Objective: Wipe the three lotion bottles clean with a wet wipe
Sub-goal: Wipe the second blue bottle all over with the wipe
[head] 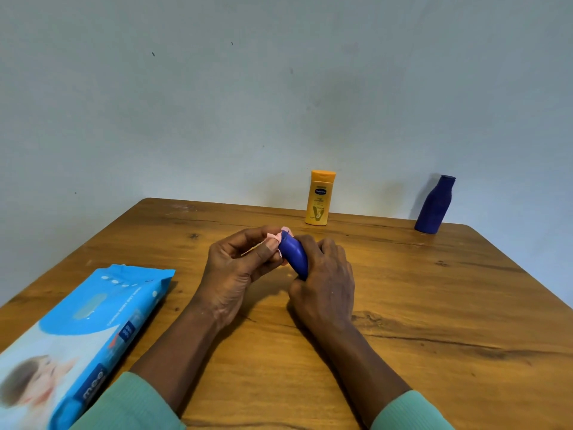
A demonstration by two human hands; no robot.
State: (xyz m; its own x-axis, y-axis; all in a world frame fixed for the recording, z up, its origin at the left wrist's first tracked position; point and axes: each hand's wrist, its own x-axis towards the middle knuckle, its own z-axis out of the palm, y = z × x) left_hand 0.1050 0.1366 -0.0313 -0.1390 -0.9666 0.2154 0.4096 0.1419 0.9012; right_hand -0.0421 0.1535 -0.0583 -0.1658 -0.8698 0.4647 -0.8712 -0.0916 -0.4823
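Observation:
My right hand [325, 274] grips a small dark blue lotion bottle [296, 256] tilted over the middle of the wooden table [434, 305]. My left hand [235, 268] pinches a pale pink wet wipe [277, 238] against the bottle's upper end; most of the wipe is hidden by my fingers. A yellow lotion bottle [319, 198] stands upright at the table's far edge. A taller dark blue bottle [435, 204] stands at the far right corner.
A blue pack of wet wipes [77, 333] lies on the table's near left side, close to my left forearm. A pale wall rises directly behind the table's far edge.

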